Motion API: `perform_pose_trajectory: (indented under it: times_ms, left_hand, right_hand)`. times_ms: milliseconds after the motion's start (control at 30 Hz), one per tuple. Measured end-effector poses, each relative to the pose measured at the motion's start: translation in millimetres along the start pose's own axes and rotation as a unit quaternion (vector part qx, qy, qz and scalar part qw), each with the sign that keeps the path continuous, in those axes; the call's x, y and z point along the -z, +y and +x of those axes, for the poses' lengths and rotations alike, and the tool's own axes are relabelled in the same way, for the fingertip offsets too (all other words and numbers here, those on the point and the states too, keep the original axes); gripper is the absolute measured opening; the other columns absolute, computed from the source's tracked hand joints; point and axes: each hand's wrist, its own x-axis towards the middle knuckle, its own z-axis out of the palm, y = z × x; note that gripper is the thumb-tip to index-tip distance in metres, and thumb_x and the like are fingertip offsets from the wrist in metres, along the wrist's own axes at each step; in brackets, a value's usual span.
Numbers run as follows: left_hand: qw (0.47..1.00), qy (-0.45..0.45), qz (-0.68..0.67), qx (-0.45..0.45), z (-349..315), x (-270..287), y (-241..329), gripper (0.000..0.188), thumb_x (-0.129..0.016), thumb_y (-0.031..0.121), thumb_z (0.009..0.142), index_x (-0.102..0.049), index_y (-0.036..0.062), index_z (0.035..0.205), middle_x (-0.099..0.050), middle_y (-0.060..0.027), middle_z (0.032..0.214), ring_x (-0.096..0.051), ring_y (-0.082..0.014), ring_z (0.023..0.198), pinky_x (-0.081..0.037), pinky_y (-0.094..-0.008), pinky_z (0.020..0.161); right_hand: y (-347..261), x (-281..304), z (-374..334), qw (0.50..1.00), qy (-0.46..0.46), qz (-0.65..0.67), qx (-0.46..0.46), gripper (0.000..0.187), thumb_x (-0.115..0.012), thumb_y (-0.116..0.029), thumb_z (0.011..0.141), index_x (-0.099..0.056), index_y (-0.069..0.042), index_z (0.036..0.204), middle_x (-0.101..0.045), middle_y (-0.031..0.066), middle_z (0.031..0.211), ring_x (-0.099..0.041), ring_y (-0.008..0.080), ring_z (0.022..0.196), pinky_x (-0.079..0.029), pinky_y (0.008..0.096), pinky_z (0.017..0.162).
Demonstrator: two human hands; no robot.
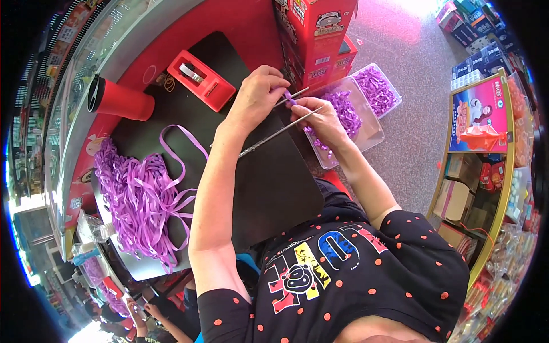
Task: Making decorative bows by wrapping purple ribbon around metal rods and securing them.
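Over the far edge of the dark table, my left hand (262, 94) pinches a short bit of purple ribbon (290, 99) between thumb and fingertips. Just to its right is my right hand (321, 121), its fingers closed round a thin metal rod (274, 135) that slants down to the left. The right thumb tip meets the ribbon. A second thin rod (300, 92) shows by the fingertips and runs behind my left wrist. On the table's left lies a big loose heap of purple ribbon (146, 206), with one strand looping toward my left forearm.
A red tape dispenser (201, 80) and a red tumbler (123, 100) stand at the table's far left. Clear plastic boxes (374, 134) beyond my right hand hold small purple ribbon pieces. Red cartons (314, 40) rise behind. At right stands a goods shelf (489, 228); another person's hands (137, 314) show lower left.
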Motion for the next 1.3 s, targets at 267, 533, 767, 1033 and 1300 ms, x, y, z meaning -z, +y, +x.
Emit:
perform_pose_trajectory:
  times_ms: [267,533,767,1033,1300]
  left_hand:
    - [0.994,0.104,-0.024,0.016,-22,-12,23,0.017,-0.065,0.011,0.079,-0.070,0.0027,0.093,-0.060,-0.0134,0.113,-0.056,-0.0316,0.107,-0.045,-0.0380,0.091]
    - [0.994,0.103,0.024,0.040,-30,-21,13,0.017,-0.067,0.016,0.081,-0.072,0.0049,0.093,-0.061,-0.0095,0.117,-0.055,-0.0261,0.111,-0.044,-0.0342,0.094]
    - [0.992,0.129,-0.006,0.013,-32,-23,7,0.015,-0.068,0.015,0.079,-0.073,0.0055,0.091,-0.062,-0.0091,0.115,-0.053,-0.0282,0.111,-0.041,-0.0369,0.095]
    - [0.987,0.160,0.005,-0.010,-31,-29,4,0.014,-0.069,0.014,0.077,-0.073,0.0057,0.087,-0.063,-0.0082,0.109,-0.055,-0.0283,0.106,-0.043,-0.0384,0.092]
    - [0.987,0.163,0.001,0.000,-32,-28,3,0.013,-0.069,0.014,0.077,-0.073,0.0060,0.086,-0.064,-0.0074,0.107,-0.055,-0.0278,0.105,-0.043,-0.0384,0.092]
  right_hand:
    - [8,-1,1,1.000,0.010,0.027,0.001,0.024,-0.064,-0.019,0.089,-0.064,-0.001,0.105,-0.063,0.0015,0.075,-0.054,0.0048,0.060,-0.040,0.0165,0.053]
    - [0,-4,-7,0.999,0.018,0.002,0.027,0.026,-0.061,-0.020,0.092,-0.064,0.001,0.107,-0.067,0.0049,0.081,-0.061,0.0094,0.074,-0.048,0.0213,0.071]
    - [-12,21,5,0.981,-0.013,-0.169,0.095,0.030,-0.053,-0.019,0.095,-0.060,0.002,0.115,-0.065,0.0046,0.101,-0.058,0.0106,0.096,-0.044,0.0238,0.087]
    - [-11,24,31,0.981,-0.116,-0.144,0.063,0.034,-0.060,-0.009,0.089,-0.057,0.001,0.121,-0.063,0.0012,0.103,-0.056,0.0065,0.093,-0.046,0.0225,0.080]
    - [-12,21,24,0.984,-0.106,-0.130,0.059,0.028,-0.069,-0.008,0.084,-0.062,0.001,0.110,-0.064,0.0024,0.097,-0.057,0.0074,0.089,-0.048,0.0239,0.077]
